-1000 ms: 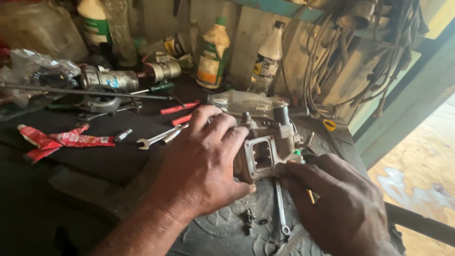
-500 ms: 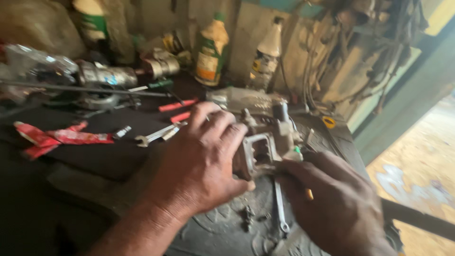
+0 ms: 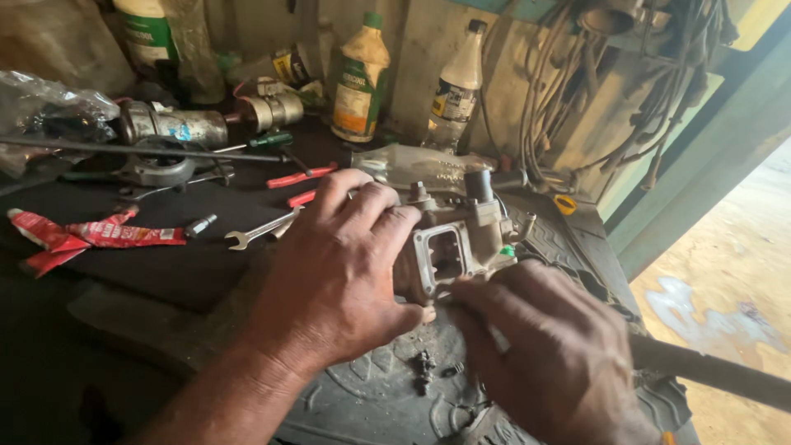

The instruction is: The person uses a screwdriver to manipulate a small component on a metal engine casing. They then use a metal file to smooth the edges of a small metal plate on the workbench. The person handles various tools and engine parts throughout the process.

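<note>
My left hand [image 3: 346, 272] grips a grey metal engine part [image 3: 458, 232], a cast housing with a square opening that faces me. It rests on a dark rubber tyre [image 3: 387, 387] lying on the bench. My right hand [image 3: 552, 354] sits just below and right of the housing, fingertips touching its lower edge; what it holds is hidden under the palm. A few small bolts [image 3: 424, 367] lie on the tyre between my hands.
A spanner [image 3: 259, 231], red-handled pliers [image 3: 298, 176], a red squeezed tube [image 3: 91, 236] and a cylindrical metal motor [image 3: 173, 125] lie on the black bench. Plastic bottles [image 3: 360, 78] stand against the back wall. Cables [image 3: 651, 91] hang at the right, beside a green post.
Both hands have stayed on the housing. The housing has turned slightly, and my right hand has crept up closer to its lower edge.
</note>
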